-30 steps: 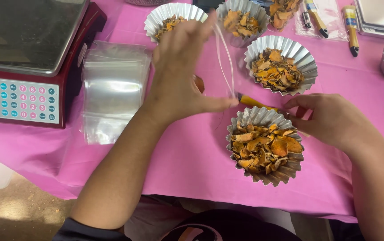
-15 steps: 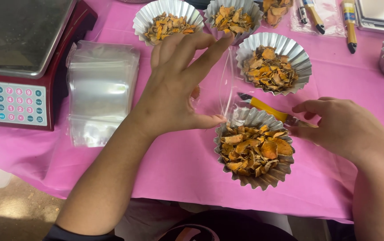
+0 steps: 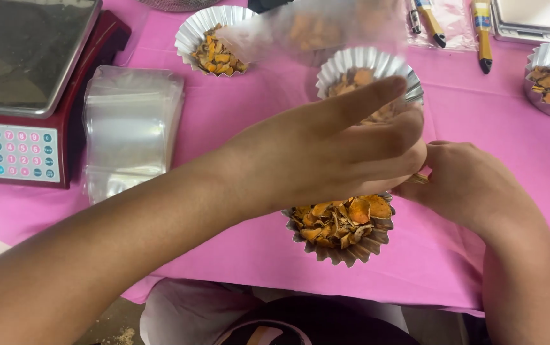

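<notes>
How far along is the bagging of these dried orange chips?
Done: chips sit portioned in fluted foil cups. In hand: the left hand lifts a clear bag over the nearest cup, and the right hand meets it. Left: every cup in view is still full, and a stack of empty bags waits.

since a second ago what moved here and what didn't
The left hand has swung right and down, from holding a clear bag up by the far tins to lying over the nearest foil tin of orange chips, meeting the right hand. The bag now shows only as a blur above. The right hand barely shifted. The scale, bag stack and other tins stayed put.
</notes>
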